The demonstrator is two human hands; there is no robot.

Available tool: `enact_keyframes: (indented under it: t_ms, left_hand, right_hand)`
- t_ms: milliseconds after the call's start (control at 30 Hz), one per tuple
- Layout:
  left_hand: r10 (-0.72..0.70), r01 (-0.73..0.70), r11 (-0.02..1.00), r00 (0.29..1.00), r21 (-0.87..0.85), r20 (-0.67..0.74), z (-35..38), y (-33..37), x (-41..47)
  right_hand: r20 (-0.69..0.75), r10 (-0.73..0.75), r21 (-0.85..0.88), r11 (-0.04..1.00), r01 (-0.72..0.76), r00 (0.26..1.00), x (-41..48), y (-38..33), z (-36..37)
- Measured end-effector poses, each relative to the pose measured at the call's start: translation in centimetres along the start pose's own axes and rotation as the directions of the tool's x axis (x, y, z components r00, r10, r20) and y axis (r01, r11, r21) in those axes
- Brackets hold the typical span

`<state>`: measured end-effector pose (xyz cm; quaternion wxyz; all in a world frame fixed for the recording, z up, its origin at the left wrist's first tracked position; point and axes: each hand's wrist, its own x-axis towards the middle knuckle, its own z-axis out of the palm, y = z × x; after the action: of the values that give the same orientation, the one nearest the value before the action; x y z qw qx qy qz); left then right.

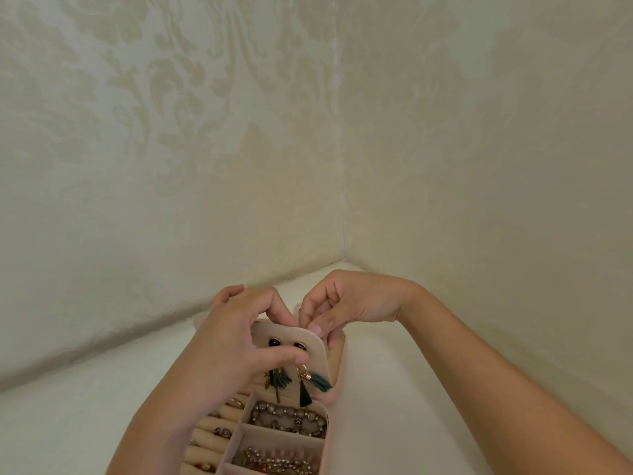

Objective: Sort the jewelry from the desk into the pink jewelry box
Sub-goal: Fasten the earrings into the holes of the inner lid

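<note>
Bracelets: beaded strands lie in the near compartment (277, 461) and in the next one back (287, 419), on the box's right side.
Rings: several rings (235, 402) sit tucked in the beige rolls (212, 440) on the left, partly hidden by the left forearm.
Box: the box (339, 371) lies open on the desk (85, 406), bottom centre.
Panel: the earring panel (317, 353) stands up behind the compartments, carrying two dark studs (274, 343) and two green tassel earrings (317, 382).
Left hand: the left hand (233, 337) grips the panel, fingers curled over its top and thumb on its face, covering its left part.
Right hand: the right hand (346, 303) pinches the panel's top right edge; I cannot tell whether it also holds a small piece.
Wall: patterned wallpaper (171, 132) meets in a corner just behind the hands.
</note>
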<state>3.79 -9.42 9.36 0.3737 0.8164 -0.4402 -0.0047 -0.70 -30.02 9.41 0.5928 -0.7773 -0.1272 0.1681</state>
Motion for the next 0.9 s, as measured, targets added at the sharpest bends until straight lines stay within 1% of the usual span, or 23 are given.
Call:
enact_keyframes:
  t_ms: [267,533,633,733,900]
  left_hand:
    - [-0.012,0.012,1.000,1.000,0.010,0.008,-0.01,-0.19,0.09]
    - [-0.031,0.031,1.000,0.999,-0.005,0.015,-0.05,-0.01,-0.06]
    - [-0.006,0.006,1.000,1.000,0.004,0.012,-0.06,0.02,-0.09]
    - [-0.022,0.022,1.000,1.000,-0.011,0.010,-0.05,0.00,-0.04]
    - [-0.037,0.037,0.999,0.999,-0.032,0.005,-0.08,0.22,-0.11]
  right_hand:
    - [-0.016,-0.029,0.051,0.998,0.030,0.999,0.15,0.17,0.02]
    - [-0.002,-0.023,0.053,0.998,0.023,1.000,0.14,0.18,0.16]
    - [-0.001,-0.015,0.086,0.996,0.015,1.000,0.14,0.26,0.16]
    - [0.003,-0.010,0.115,0.993,0.009,1.000,0.21,0.43,0.09]
    - [0.012,-0.037,0.084,0.996,0.036,0.999,0.39,0.56,0.15]
